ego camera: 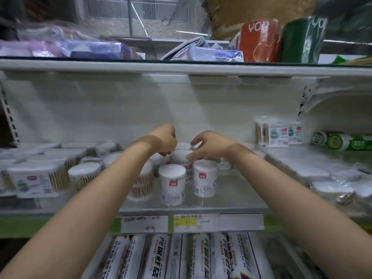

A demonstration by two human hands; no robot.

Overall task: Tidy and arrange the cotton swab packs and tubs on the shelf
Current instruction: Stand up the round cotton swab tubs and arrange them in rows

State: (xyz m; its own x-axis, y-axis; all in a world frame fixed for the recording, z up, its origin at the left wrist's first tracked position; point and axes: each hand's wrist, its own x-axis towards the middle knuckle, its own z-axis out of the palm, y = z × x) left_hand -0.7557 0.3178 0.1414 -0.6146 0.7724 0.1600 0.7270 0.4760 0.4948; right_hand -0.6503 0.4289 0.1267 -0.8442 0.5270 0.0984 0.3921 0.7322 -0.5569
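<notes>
Several round white cotton swab tubs stand mid-shelf. Two are in front: one and one. My left hand is curled over a back tub, fingertips on its left edge. My right hand cups the same tub from the right, its thumb lifted and fingers spread. Motion blur hides whether either hand grips it. My left forearm partly covers a wooden-stick tub. Rectangular swab boxes lie at left and bagged swab packs at right.
An upright swab pack leans on the back wall at right, next to green rolls. Price labels line the shelf edge. Plastic wrap rolls fill the lower shelf. The upper shelf hangs low overhead.
</notes>
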